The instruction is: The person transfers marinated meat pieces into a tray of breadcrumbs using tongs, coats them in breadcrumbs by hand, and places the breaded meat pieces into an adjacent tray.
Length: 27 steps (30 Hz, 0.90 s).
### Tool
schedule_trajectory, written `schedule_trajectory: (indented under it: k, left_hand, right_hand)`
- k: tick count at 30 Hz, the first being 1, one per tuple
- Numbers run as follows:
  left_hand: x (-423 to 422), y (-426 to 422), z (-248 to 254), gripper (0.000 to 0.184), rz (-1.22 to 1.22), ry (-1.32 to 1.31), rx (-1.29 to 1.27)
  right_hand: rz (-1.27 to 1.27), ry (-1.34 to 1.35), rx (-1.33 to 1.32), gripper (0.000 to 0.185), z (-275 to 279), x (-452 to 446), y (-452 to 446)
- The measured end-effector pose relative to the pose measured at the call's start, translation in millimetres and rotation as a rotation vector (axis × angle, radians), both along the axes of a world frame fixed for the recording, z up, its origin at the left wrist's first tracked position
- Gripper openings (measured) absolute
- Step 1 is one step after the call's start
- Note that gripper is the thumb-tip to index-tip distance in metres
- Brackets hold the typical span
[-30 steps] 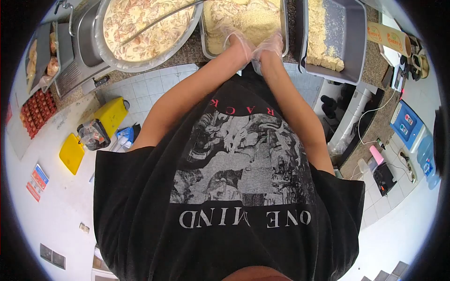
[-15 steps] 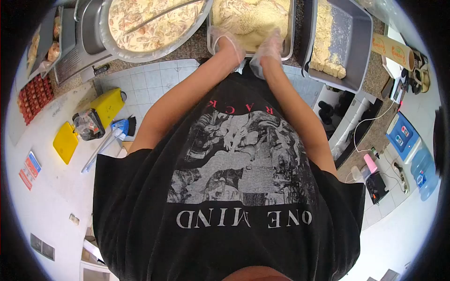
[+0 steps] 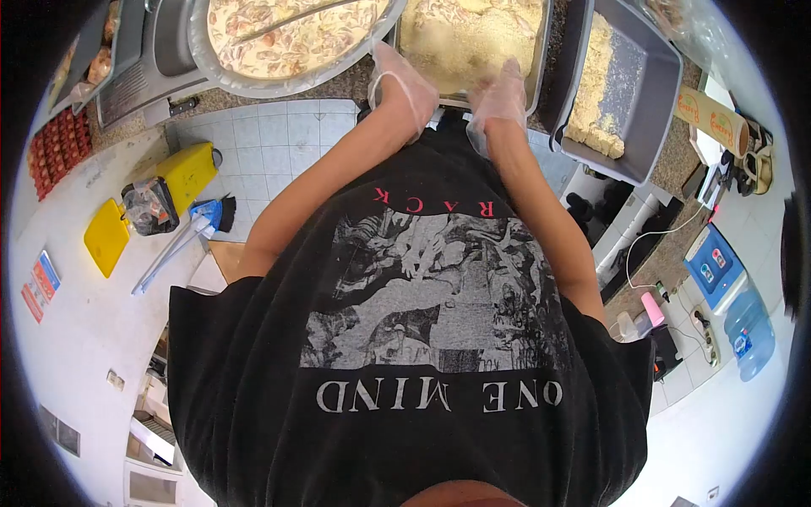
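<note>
Both of my hands wear clear plastic gloves. My left hand (image 3: pixel 405 84) is at the near left side of a metal tray (image 3: pixel 534 101), its fingertips close to the rim of a big bowl (image 3: pixel 253 83). My right hand (image 3: pixel 500 93) is over the tray's near right part, fingertips against the pale crumbs (image 3: pixel 507 38). Coated pieces lie among the crumbs, and a patch in the middle is blurred. Glove folds and motion blur keep me from telling whether either hand is closed. Pieces in creamy liquid (image 3: pixel 296 42) fill the bowl, with a long thin utensil across it.
A grey bin (image 3: pixel 650 127) holding breaded pieces stands right of the tray. A sink (image 3: pixel 173 51) and egg trays (image 3: pixel 57 152) are on the left. A cardboard tube (image 3: pixel 714 122) lies at the far right. A yellow dustpan (image 3: pixel 106 241) stands below at left.
My left hand has moved from inside the tray to its left side, towards the bowl. My right hand stays at the near right part. The whole view has shifted slightly.
</note>
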<state>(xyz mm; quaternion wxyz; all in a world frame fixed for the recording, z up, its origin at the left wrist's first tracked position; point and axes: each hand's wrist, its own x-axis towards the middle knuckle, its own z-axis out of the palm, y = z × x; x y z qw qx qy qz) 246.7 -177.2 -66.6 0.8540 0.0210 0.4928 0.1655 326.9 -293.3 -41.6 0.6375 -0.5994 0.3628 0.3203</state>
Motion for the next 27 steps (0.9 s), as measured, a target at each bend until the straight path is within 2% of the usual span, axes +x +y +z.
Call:
schedule_trajectory:
  k: [4,5,7,9,14,16,17,19,20,22,24,25,27]
  left_hand:
    - [10,-8,-19,0.063,-0.002,-0.003,0.189]
    - [12,-9,-20,0.063,-0.011,0.002,0.203]
    - [14,-10,-23,0.063,-0.049,-0.015,0.169]
    - [15,-9,-29,0.064,-0.087,-0.063,0.111]
    - [6,-2,-31,0.065,-0.111,-0.132,-0.001]
    - [2,-4,-8,0.065,-0.029,-0.073,0.012]
    - [-1,-7,4,0.066,-0.012,-0.044,0.034]
    - [-7,-12,36,0.068,0.002,0.012,0.098]
    - [-10,-11,46,0.070,-0.001,0.039,0.140]
    - [-19,-11,21,0.068,0.260,-0.441,-0.276]
    - [-32,-20,-38,0.066,0.513,-0.925,-0.700]
    - [-38,-25,-71,0.065,0.636,-1.167,-0.916]
    - [-43,-25,-137,0.066,0.755,-1.321,-1.269]
  right_hand:
    - [0.418,-0.262,-0.384,0.086,-5,4,-5]
    - [0.533,-0.292,-0.473,0.088,-33,4,-7]
    - [0.614,-0.270,-0.519,0.089,-37,-1,2]
    - [0.547,-0.175,-0.430,0.089,-36,-10,15]
    - [1.186,-0.585,-0.620,0.059,-23,-13,4]
    - [1.144,-0.576,-0.540,0.051,-5,-13,10]
    - [0.974,-0.478,-0.430,0.047,7,-12,17]
    - [0.831,-0.439,-0.296,0.043,1,-10,13]
    - [0.857,-0.497,-0.270,0.044,-25,-9,1]
    - [0.706,-0.399,-0.185,0.048,-33,-7,-3]
    - [0.347,-0.077,-0.081,0.057,-17,-8,-5]
    - [0.397,-0.112,-0.159,0.061,-19,-7,-4]
    - [0.494,-0.181,-0.316,0.069,-31,-6,-1]
